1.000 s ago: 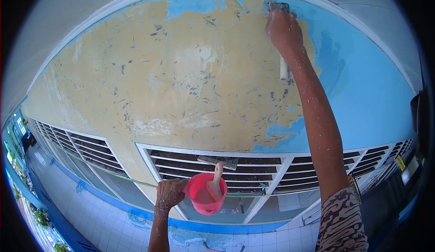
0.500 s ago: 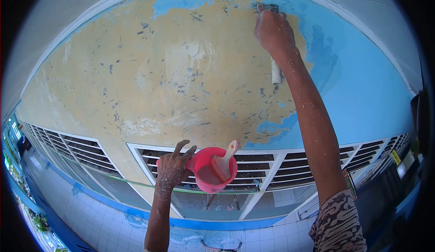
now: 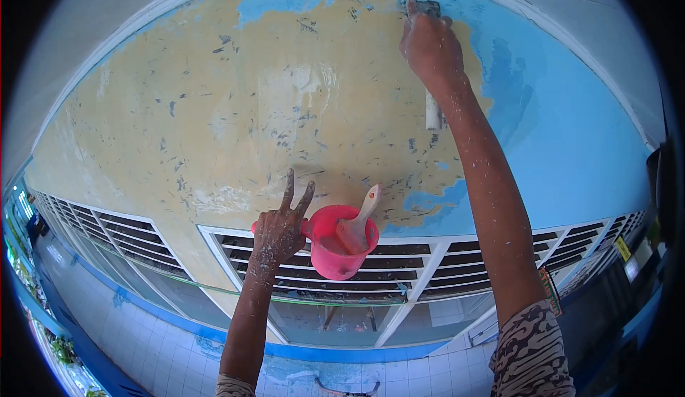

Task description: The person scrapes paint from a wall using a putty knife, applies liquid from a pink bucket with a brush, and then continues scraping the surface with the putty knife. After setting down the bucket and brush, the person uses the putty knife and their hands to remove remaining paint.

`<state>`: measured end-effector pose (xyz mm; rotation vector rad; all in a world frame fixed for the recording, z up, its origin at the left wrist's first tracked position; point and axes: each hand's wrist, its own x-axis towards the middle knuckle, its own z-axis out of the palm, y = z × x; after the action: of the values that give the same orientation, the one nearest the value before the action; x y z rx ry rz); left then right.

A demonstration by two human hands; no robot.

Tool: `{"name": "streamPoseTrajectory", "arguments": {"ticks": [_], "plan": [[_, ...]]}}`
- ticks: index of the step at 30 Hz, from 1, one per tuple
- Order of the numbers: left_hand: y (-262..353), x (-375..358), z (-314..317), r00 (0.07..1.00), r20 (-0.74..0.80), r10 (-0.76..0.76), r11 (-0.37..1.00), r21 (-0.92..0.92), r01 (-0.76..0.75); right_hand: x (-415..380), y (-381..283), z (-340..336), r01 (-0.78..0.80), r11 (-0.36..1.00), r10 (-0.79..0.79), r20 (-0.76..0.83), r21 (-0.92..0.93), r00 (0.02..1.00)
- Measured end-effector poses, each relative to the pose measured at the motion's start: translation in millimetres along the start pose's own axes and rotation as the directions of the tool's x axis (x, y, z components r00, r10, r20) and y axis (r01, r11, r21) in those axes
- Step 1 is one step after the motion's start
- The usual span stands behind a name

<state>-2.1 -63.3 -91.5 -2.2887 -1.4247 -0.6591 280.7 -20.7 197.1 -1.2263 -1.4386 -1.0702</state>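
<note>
My left hand (image 3: 280,236) is wrapped round the handle of a pink dipper (image 3: 335,263), with two fingers stretched up toward the wall. A brush (image 3: 366,208) with a pale handle leans inside the dipper, in some liquid. High on the wall (image 3: 235,112), my right hand (image 3: 433,51) grips a scraper (image 3: 423,7) whose dark blade shows above the fingers. A white handle-like part (image 3: 433,112) shows below that hand. Beige patches with dark scuffs cover much of the wall, and blue paint borders them. White specks dot both arms.
Louvred windows (image 3: 371,268) with white frames run below the painted wall. A blue ledge (image 3: 357,355) and a tiled floor (image 3: 171,361) lie beneath. White trim (image 3: 546,22) curves along the wall's top. Plants (image 3: 64,350) show at the lower left.
My left hand has risen with the dipper and brush, closer to the wall, and its two raised fingers are straighter. My right hand and the scraper have shifted slightly upward.
</note>
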Motion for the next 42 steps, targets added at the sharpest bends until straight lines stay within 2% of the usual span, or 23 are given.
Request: {"name": "streamPoseTrajectory", "arguments": {"ticks": [1, 4, 8, 11, 13, 17, 19, 20, 22, 25, 29, 31, 34, 36, 38, 40, 42], "plan": [[-2.2, 1.7, 2.6, 1.000, -0.002, 0.006, 1.000, -0.002, -0.006, 9.8, 2.0, 1.3, 0.012, 1.000, -0.012, -0.046, -0.002, 0.999], [-1.4, 5.7, 8.8, 0.999, -0.049, 0.000, 1.000, 0.005, 0.001, 26.2, 3.8, -1.8, -0.002, 0.998, 0.003, -0.018, 0.070, 1.000], [2.6, 2.3, 8.1, 1.000, -0.023, -0.019, 1.000, 0.013, 0.019, -25.6, -0.7, -5.3, -0.029, 0.999, 0.030, 0.059, -0.033, 0.998], [-3.1, 2.4, 10.4, 1.000, -0.025, -0.002, 1.000, 0.000, 0.002, -5.0, 2.7, -8.3, -0.032, 0.999, 0.032, 0.064, 0.013, 0.997], [-6.0, 2.7, 9.7, 0.998, -0.054, 0.021, 1.000, 0.018, -0.020, 26.8, 8.0, -9.4, -0.097, 0.995, 0.094, 0.107, 0.026, 0.990], [-6.1, 3.9, 4.0, 1.000, 0.002, -0.020, 1.000, 0.000, 0.020, -16.1, 4.0, -8.7, -0.022, 1.000, 0.022, -0.012, 0.020, 1.000], [-8.6, 2.1, 7.6, 1.000, 0.005, -0.011, 0.999, 0.038, 0.011, -32.7, 2.5, -13.3, -0.097, 0.995, 0.094, 0.185, 0.008, 0.978], [-9.7, 4.3, 6.4, 1.000, -0.005, -0.010, 0.999, 0.045, 0.011, -23.3, 3.9, -12.5, -0.097, 0.995, 0.093, 0.173, 0.011, 0.980], [-7.8, 3.3, 4.5, 0.999, 0.035, -0.031, 0.999, 0.044, 0.030, 1.5, 12.1, -6.3, -0.016, 1.000, 0.016, -0.017, -0.002, 1.000], [-10.1, 2.0, 7.9, 1.000, -0.007, 0.002, 0.999, 0.039, -0.001, 35.7, 25.1, -3.5, -0.009, 0.999, 0.007, 0.044, 0.034, 0.999], [-9.8, 0.5, 6.0, 1.000, -0.019, -0.006, 0.999, 0.042, 0.007, -21.1, 10.0, -8.7, -0.024, 0.998, 0.025, 0.024, -0.051, 0.999], [-13.5, 1.1, 7.4, 1.000, -0.012, -0.002, 1.000, 0.026, 0.003, -23.9, 11.5, -13.4, -0.063, 0.997, 0.066, 0.106, -0.034, 0.992], [-13.4, 1.1, 6.9, 1.000, -0.020, -0.003, 1.000, 0.027, 0.004, 23.2, 17.2, -15.3, -0.083, 0.996, 0.082, 0.052, 0.018, 0.995], [-10.1, 1.6, 3.7, 1.000, -0.022, -0.005, 0.999, 0.045, 0.006, 29.1, 16.0, -16.8, -0.106, 0.994, 0.107, 0.084, -0.005, 0.991], [-7.7, -0.9, -0.7, 0.999, 0.008, -0.051, 0.997, -0.054, 0.052, 13.4, 14.2, -18.1, -0.125, 0.992, 0.128, 0.126, -0.033, 0.984], [-11.7, -1.9, 4.2, 0.999, -0.004, -0.031, 0.999, -0.027, 0.031, -19.1, 10.6, -16.1, 0.023, 0.997, -0.024, 0.011, 0.070, 1.000], [-14.2, 0.2, 6.1, 1.000, -0.027, -0.016, 1.000, 0.008, 0.016, -6.2, 8.0, -16.7, -0.010, 0.997, 0.007, 0.032, 0.081, 0.999]]}}
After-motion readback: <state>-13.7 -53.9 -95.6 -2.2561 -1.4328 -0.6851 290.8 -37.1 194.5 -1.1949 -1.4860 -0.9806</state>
